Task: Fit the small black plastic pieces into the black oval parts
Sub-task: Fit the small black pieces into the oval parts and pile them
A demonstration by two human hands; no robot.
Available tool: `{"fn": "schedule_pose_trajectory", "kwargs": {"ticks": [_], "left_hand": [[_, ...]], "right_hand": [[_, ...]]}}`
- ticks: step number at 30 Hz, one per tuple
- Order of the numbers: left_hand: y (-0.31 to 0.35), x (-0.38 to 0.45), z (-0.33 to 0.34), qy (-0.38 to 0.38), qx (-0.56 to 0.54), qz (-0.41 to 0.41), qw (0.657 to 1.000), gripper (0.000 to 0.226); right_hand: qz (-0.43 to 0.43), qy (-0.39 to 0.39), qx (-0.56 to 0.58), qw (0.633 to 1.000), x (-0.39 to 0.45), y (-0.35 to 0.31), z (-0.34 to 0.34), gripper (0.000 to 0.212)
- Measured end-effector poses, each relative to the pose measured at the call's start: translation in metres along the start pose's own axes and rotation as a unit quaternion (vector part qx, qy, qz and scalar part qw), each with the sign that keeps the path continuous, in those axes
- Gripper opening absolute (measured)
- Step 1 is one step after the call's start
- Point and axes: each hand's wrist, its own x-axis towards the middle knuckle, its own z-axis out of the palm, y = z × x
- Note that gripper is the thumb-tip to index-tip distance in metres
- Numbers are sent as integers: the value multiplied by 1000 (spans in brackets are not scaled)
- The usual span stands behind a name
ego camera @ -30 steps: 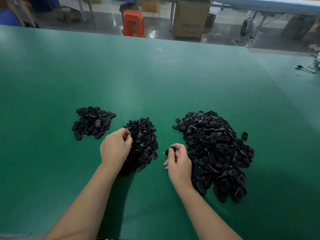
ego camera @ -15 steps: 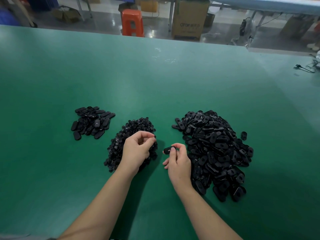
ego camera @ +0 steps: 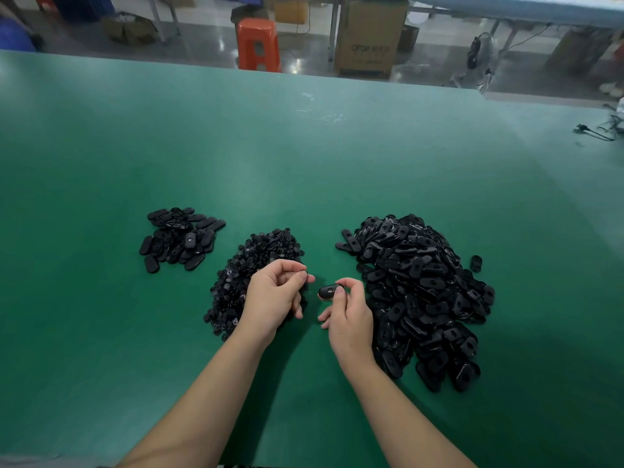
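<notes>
R hand [ego camera: 347, 319] pinches one black oval part [ego camera: 327, 292] betw thumb & forefinger, held just above the green counter [ego camera: 304, 146]. L hand [ego camera: 275, 298] has fingers curled, thumb & forefinger tips pressed together near the oval; prob a small black piece there, too small to confirm. Small pieces pile [ego camera: 243, 265] sits under/behind L hand; big pile of unfitted ovals [ego camera: 422, 292] to the R; smaller pile of ovals [ego camera: 179, 238], likely done, far L.

Step in hand, I'd judge: seat piece in oval. Do it well: turn the oval's slot toward L hand, line piece up square w/ slot, push straight in, no tilt. Keep R pinch at oval's end so slot stays clear. Check flush, then drop on L pile.
</notes>
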Motion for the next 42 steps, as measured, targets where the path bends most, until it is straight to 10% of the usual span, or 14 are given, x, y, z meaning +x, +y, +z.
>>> {"fn": "schedule_pose_trajectory", "kwargs": {"ticks": [42], "left_hand": [[-9,-10,28,31,186,-14,982,11]], "right_hand": [[-11,36,-38,999,-2,-4,-4,15]]}}
